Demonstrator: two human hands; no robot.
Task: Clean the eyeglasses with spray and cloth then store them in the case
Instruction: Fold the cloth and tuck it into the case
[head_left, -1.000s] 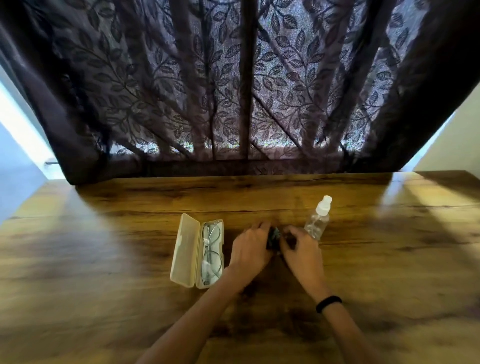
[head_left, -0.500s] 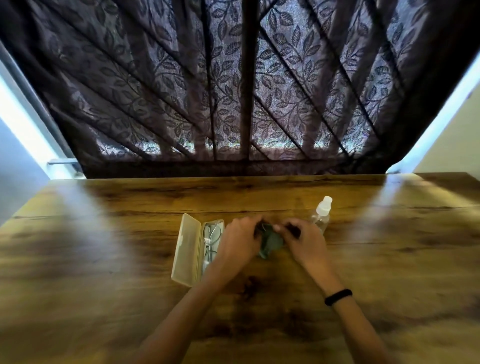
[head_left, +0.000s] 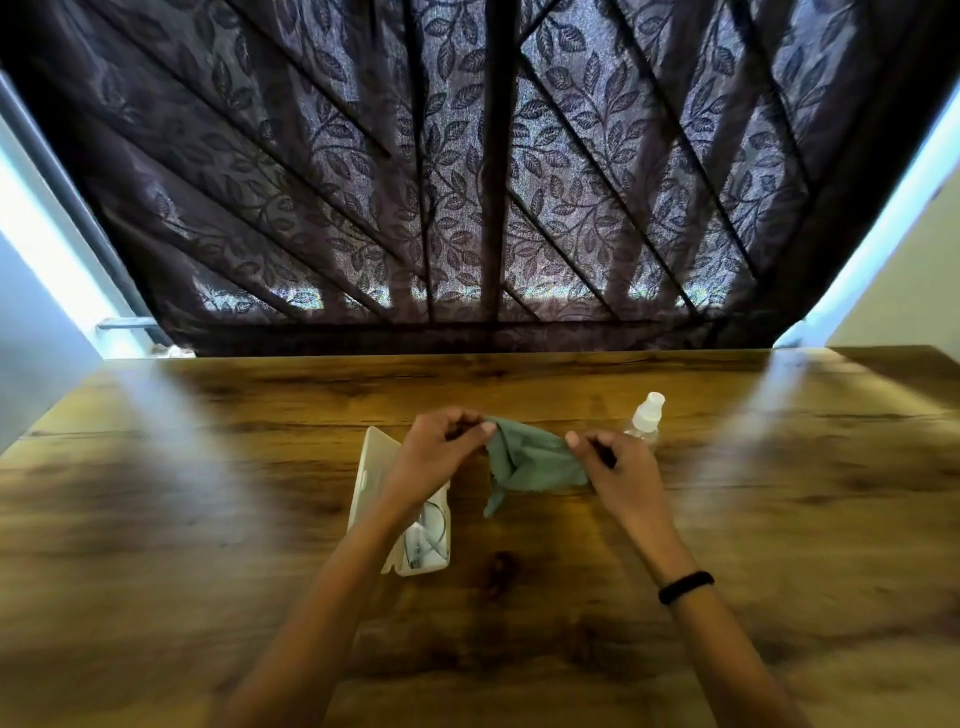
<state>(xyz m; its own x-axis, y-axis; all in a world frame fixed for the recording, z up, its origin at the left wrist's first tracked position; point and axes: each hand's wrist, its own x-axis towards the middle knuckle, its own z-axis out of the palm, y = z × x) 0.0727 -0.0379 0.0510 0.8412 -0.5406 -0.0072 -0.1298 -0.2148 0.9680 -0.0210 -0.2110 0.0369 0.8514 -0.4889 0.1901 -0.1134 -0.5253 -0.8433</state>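
We see the grey-green cleaning cloth (head_left: 530, 460) held up above the wooden worktop (head_left: 208, 519), stretched between both hands. The left hand (head_left: 441, 457) has its grip pinched on the cloth's upper left corner, thumb and fingertips pressed together. The right hand (head_left: 618, 473) has its grip pinched on the cloth's right edge in the same way. A loose corner of the cloth hangs down below the span between the two hands, not reaching the worktop as far as we can tell.

Taking the cloth as our landmark, the open cream eyeglass case (head_left: 400, 525) lies on the worktop to its left and nearer to us, partly hidden under the left wrist. The eyeglasses (head_left: 428, 538) lie inside the case's right half, thin metal frame showing. The clear spray bottle (head_left: 647, 418) with a white cap stands upright on the worktop just behind the right hand, to the right of the cloth. A black band (head_left: 685, 587) circles the right wrist. Beyond the cloth, at the worktop's far edge, hangs a dark curtain (head_left: 467, 182) patterned with leaves.
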